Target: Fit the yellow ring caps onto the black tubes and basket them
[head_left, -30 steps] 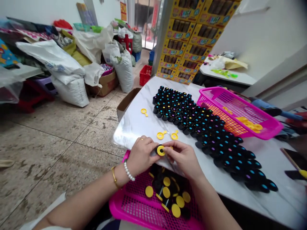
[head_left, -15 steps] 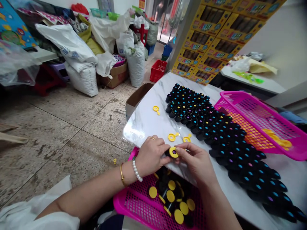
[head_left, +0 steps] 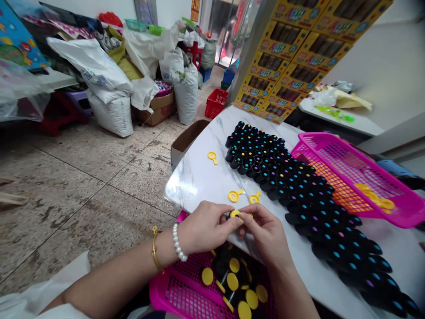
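Observation:
Close to the table's front edge, both hands meet around a small black tube with a yellow ring cap (head_left: 234, 213) on its end. My left hand (head_left: 207, 227) is closed round the tube, its thumb beside the ring. Thumb and fingers of my right hand (head_left: 265, 230) pinch the yellow ring from the other side; a bit of yellow shows past these fingers. Most of the tube is hidden. Just beyond the hands lie two loose yellow ring caps with tabs. Below them, a pink basket (head_left: 159, 290) holds several black tubes with yellow ends (head_left: 233, 282).
Rows of black tubes (head_left: 275, 173) with coloured dots stand on the white marbled table (head_left: 191, 186). Another pink basket (head_left: 352, 170) with yellow parts is at the right. Stacked yellow boxes (head_left: 279, 66) rise at the back. White sacks (head_left: 111, 110) and a red crate (head_left: 216, 103) stand on the floor.
The view has shifted slightly. My left thumb has come up onto the yellow ring's side, and the ring, which faced me, is now tilted and more covered by my fingers.

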Demonstrator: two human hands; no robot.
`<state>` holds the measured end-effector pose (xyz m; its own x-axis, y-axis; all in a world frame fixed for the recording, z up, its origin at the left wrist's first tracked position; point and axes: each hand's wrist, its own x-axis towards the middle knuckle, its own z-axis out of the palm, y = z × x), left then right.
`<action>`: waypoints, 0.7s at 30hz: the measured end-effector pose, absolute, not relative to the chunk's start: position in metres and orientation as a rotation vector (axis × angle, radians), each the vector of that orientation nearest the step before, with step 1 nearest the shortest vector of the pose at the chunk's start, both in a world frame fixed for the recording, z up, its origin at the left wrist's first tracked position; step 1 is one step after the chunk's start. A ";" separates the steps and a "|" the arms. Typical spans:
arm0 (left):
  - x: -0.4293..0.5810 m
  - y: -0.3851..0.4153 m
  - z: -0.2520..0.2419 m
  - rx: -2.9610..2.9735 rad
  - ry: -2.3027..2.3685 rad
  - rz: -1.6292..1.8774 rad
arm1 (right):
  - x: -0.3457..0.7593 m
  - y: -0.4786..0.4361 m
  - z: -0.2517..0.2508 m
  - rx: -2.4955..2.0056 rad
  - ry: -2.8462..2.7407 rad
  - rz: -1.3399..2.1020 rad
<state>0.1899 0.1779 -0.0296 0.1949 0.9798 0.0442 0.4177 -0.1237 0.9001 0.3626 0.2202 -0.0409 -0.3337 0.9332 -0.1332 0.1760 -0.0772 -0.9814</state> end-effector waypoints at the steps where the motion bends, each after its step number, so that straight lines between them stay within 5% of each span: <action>1: 0.191 0.180 -0.030 1.598 1.300 0.886 | 0.363 0.220 -0.041 -1.225 -1.544 1.455; 10: 0.201 0.189 -0.046 1.121 1.113 0.833 | 0.364 0.223 -0.039 -1.164 -1.684 1.513; 21: 0.214 0.169 -0.045 1.673 1.489 1.055 | 0.366 0.219 -0.047 -1.157 -1.561 1.351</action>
<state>0.2144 0.1687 -0.0453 0.0298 0.9893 0.1427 0.4628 -0.1402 0.8753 0.3660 0.2189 -0.0465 -0.3049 0.9522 -0.0170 0.1535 0.0315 -0.9876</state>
